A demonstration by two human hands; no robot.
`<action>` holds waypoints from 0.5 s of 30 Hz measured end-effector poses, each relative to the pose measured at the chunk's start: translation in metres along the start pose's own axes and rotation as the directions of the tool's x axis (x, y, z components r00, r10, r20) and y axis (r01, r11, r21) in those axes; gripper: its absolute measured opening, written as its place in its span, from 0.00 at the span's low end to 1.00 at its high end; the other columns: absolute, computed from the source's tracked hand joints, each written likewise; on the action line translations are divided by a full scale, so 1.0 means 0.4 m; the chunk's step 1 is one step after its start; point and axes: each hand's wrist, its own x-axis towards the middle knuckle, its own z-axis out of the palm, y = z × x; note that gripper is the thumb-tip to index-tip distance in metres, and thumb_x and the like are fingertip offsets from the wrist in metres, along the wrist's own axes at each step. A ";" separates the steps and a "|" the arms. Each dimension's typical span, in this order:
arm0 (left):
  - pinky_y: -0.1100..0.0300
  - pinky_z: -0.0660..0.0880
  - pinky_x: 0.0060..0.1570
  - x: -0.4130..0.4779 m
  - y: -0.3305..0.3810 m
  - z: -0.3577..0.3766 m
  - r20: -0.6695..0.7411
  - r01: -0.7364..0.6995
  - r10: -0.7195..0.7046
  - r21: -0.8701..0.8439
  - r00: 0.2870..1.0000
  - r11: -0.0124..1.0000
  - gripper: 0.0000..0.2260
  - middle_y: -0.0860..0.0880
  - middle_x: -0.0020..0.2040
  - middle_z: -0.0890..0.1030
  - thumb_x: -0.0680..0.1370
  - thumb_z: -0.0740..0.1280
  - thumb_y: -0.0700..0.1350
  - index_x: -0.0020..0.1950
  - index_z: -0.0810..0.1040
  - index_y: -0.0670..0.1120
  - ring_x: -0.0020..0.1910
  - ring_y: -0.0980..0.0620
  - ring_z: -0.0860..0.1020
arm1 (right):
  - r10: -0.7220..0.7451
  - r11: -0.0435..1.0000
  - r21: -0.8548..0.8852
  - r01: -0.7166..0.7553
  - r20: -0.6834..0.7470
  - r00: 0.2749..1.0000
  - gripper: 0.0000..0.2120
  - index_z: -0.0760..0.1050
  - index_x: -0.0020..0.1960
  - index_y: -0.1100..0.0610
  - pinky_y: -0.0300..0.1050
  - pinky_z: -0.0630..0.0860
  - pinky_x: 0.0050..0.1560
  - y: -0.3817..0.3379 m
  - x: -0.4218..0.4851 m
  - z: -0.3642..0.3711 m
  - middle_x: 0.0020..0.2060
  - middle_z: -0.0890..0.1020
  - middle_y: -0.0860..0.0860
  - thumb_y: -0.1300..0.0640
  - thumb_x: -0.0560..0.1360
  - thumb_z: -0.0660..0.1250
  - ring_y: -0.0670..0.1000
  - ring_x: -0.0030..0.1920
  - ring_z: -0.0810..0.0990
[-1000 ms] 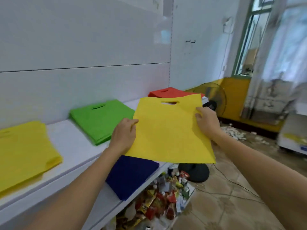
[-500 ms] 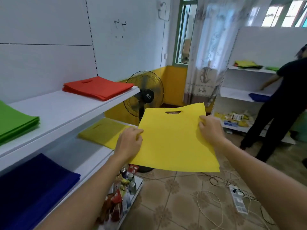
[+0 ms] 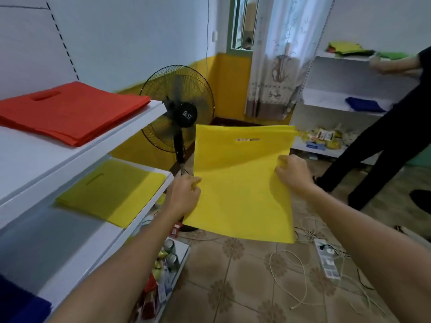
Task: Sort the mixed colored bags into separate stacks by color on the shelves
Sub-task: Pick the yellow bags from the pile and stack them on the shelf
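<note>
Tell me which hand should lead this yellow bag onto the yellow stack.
Probably left. The left hand holds the yellow bag by the edge nearest the yellow stack; the right hand holds the far edge, away from it.

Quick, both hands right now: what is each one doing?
Left hand: closed, gripping the left edge of the yellow bag.
Right hand: closed, gripping the bag's right edge.

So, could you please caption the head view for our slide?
Left hand and right hand hold a yellow bag near the shelved yellow stack.
</note>
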 end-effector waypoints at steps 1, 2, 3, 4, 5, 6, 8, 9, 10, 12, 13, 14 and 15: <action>0.51 0.72 0.58 0.021 -0.009 0.008 0.004 0.003 -0.003 0.001 1.000 1.000 0.16 0.45 0.62 0.75 0.78 0.60 0.40 0.66 0.75 0.45 0.59 0.46 0.73 | 0.014 1.000 0.018 -0.014 0.007 1.000 0.13 0.74 0.57 0.72 0.53 0.71 0.50 -0.002 0.021 0.013 0.53 0.78 0.65 0.65 0.75 0.61 0.63 0.54 0.75; 0.52 0.72 0.57 0.047 -0.020 0.019 0.007 0.013 -0.013 -0.002 1.000 1.000 0.16 0.44 0.61 0.76 0.77 0.60 0.39 0.65 0.75 0.45 0.59 0.45 0.73 | 0.033 0.999 0.034 -0.034 0.014 0.999 0.13 0.74 0.56 0.73 0.54 0.72 0.50 -0.004 0.051 0.033 0.52 0.78 0.66 0.65 0.75 0.62 0.63 0.52 0.75; 0.53 0.72 0.56 0.062 -0.031 0.026 0.016 0.022 -0.022 -0.002 1.000 1.000 0.17 0.44 0.61 0.76 0.77 0.60 0.39 0.65 0.75 0.45 0.59 0.45 0.73 | 0.051 0.997 0.053 -0.052 0.022 0.998 0.14 0.73 0.56 0.74 0.57 0.73 0.51 -0.005 0.070 0.048 0.52 0.78 0.67 0.66 0.74 0.62 0.64 0.52 0.76; 0.54 0.71 0.55 0.072 -0.045 0.033 0.031 0.035 -0.035 0.001 0.999 0.999 0.17 0.44 0.60 0.76 0.77 0.60 0.39 0.65 0.75 0.45 0.59 0.45 0.72 | 0.060 0.996 0.059 -0.063 0.041 0.997 0.14 0.73 0.56 0.75 0.58 0.72 0.52 -0.006 0.089 0.068 0.51 0.78 0.68 0.68 0.73 0.61 0.65 0.52 0.75; 0.54 0.71 0.55 0.084 -0.066 0.044 0.045 0.048 -0.048 -0.001 0.998 0.999 0.17 0.44 0.61 0.76 0.77 0.60 0.39 0.65 0.75 0.45 0.59 0.46 0.72 | 0.064 0.996 0.057 -0.068 0.067 0.996 0.14 0.73 0.56 0.75 0.58 0.71 0.53 -0.007 0.114 0.093 0.51 0.78 0.68 0.69 0.73 0.61 0.65 0.53 0.75; 0.54 0.71 0.56 0.093 -0.089 0.054 0.058 0.059 -0.059 -0.002 0.997 0.998 0.17 0.45 0.62 0.76 0.77 0.60 0.40 0.65 0.75 0.45 0.60 0.46 0.72 | 0.064 0.996 0.056 -0.070 0.095 0.993 0.14 0.74 0.56 0.74 0.57 0.71 0.53 -0.009 0.139 0.120 0.52 0.78 0.67 0.69 0.73 0.60 0.65 0.54 0.75; 0.54 0.71 0.59 0.108 -0.134 0.066 0.075 0.095 -0.094 -0.008 0.993 0.995 0.16 0.45 0.64 0.75 0.78 0.60 0.40 0.66 0.74 0.44 0.62 0.46 0.72 | 0.042 0.997 0.064 -0.053 0.158 0.987 0.13 0.75 0.56 0.72 0.54 0.71 0.52 -0.023 0.192 0.178 0.53 0.78 0.66 0.68 0.73 0.60 0.64 0.55 0.74; 0.54 0.71 0.60 0.115 -0.157 0.070 0.069 0.123 -0.122 -0.015 0.990 0.992 0.16 0.45 0.64 0.74 0.78 0.60 0.40 0.66 0.74 0.44 0.63 0.46 0.72 | 0.019 0.998 0.062 -0.032 0.186 0.982 0.13 0.75 0.55 0.72 0.53 0.71 0.51 -0.034 0.221 0.210 0.53 0.79 0.66 0.68 0.73 0.61 0.64 0.55 0.74; 0.55 0.70 0.61 0.123 -0.179 0.075 0.056 0.156 -0.155 -0.023 0.986 0.987 0.16 0.45 0.65 0.74 0.78 0.60 0.40 0.66 0.74 0.44 0.63 0.46 0.71 | -0.004 0.998 0.058 -0.008 0.215 0.977 0.13 0.75 0.55 0.71 0.53 0.71 0.51 -0.047 0.255 0.245 0.53 0.79 0.65 0.67 0.73 0.61 0.64 0.55 0.74; 0.55 0.68 0.61 0.134 -0.220 0.081 0.034 0.239 -0.238 -0.032 0.971 0.970 0.16 0.45 0.66 0.73 0.79 0.60 0.41 0.67 0.73 0.44 0.65 0.46 0.70 | -0.040 0.998 0.064 0.023 0.286 0.957 0.13 0.75 0.57 0.70 0.53 0.73 0.52 -0.081 0.319 0.312 0.53 0.79 0.63 0.67 0.73 0.61 0.63 0.56 0.74; 0.55 0.68 0.61 0.139 -0.239 0.083 0.021 0.290 -0.289 -0.037 0.957 0.956 0.16 0.45 0.66 0.73 0.79 0.60 0.41 0.67 0.73 0.45 0.65 0.46 0.70 | -0.068 0.996 0.074 0.047 0.326 0.943 0.13 0.75 0.57 0.69 0.54 0.73 0.52 -0.100 0.353 0.344 0.52 0.78 0.62 0.66 0.73 0.62 0.63 0.56 0.75; 0.54 0.68 0.61 0.144 -0.259 0.085 0.001 0.343 -0.343 -0.047 0.939 0.938 0.16 0.45 0.66 0.73 0.79 0.60 0.41 0.67 0.73 0.45 0.65 0.46 0.70 | -0.110 0.993 0.084 0.085 0.368 0.923 0.12 0.75 0.56 0.68 0.53 0.74 0.51 -0.121 0.389 0.377 0.50 0.78 0.62 0.66 0.73 0.62 0.63 0.56 0.75; 0.55 0.68 0.61 0.147 -0.279 0.088 -0.025 0.396 -0.398 -0.063 0.917 0.916 0.16 0.45 0.66 0.73 0.79 0.60 0.41 0.67 0.73 0.46 0.65 0.47 0.70 | -0.160 0.987 0.091 0.134 0.415 0.896 0.11 0.75 0.54 0.67 0.53 0.75 0.50 -0.146 0.424 0.407 0.48 0.77 0.61 0.66 0.73 0.61 0.64 0.55 0.76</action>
